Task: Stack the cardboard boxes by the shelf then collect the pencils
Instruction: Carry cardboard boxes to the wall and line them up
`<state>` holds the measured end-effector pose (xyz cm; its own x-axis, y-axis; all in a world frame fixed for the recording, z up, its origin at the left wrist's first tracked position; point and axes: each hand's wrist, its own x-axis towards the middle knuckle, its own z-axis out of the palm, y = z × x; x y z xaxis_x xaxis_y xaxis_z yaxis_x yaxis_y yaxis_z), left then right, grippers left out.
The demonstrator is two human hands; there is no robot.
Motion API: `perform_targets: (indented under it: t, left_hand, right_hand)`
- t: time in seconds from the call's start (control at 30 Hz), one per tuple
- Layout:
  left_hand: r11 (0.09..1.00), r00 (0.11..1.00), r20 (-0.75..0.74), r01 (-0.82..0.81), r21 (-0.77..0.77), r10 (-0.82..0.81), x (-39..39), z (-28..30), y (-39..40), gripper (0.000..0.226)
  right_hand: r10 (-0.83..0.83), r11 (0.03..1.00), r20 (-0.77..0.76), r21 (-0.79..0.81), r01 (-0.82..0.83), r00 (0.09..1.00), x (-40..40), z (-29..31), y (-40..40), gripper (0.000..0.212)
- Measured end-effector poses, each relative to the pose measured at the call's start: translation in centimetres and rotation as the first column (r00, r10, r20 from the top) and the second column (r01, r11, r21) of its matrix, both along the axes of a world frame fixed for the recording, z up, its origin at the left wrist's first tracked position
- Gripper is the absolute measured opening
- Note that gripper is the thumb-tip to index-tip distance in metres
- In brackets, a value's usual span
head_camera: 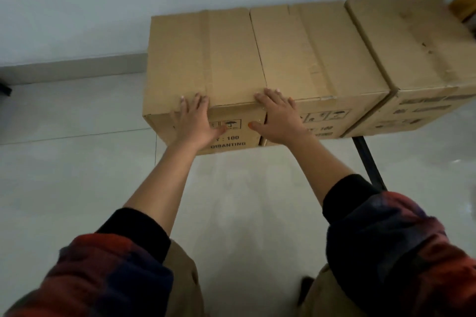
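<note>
Left hand (194,121) and right hand (277,117), fingers straight, press flat on near top edge of leftmost cardboard box (203,59).

Your one head camera looks forward and steeply down, close above the left cardboard box (203,59).

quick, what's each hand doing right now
Left hand: open, fingers flat on the leftmost cardboard box.
Right hand: open, pressing where that box meets the middle box.
</note>
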<state>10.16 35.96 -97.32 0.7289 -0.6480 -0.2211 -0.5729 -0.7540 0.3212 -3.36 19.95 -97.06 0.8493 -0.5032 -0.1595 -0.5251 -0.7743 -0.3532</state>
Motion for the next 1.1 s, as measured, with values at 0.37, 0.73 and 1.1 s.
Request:
perform_targets:
  t: [0.37, 0.73, 1.1]
  left_hand:
    - [0.998, 0.885, -0.462, -0.050, 0.027, 0.057, -8.3, 24.5, 1.7, 0.053]
    - [0.982, 0.893, -0.444, -0.137, -0.126, 0.068, -14.6, 48.6, 2.6, 0.052]
    - [0.959, 0.913, -0.407, -0.083, -0.272, -0.037, -22.4, 55.7, 6.8, 0.051]
  right_hand:
    - [-0.246, 0.749, -0.197, 0.582, 0.315, 0.949, -9.2, 22.0, 2.1, 0.032]
    - [-0.347, 0.719, -0.183, 0.578, 0.386, 0.920, -17.1, 46.8, 2.5, 0.040]
    - [-0.500, 0.714, -0.028, 0.553, 0.430, 0.866, -23.9, 55.2, 8.8, 0.041]
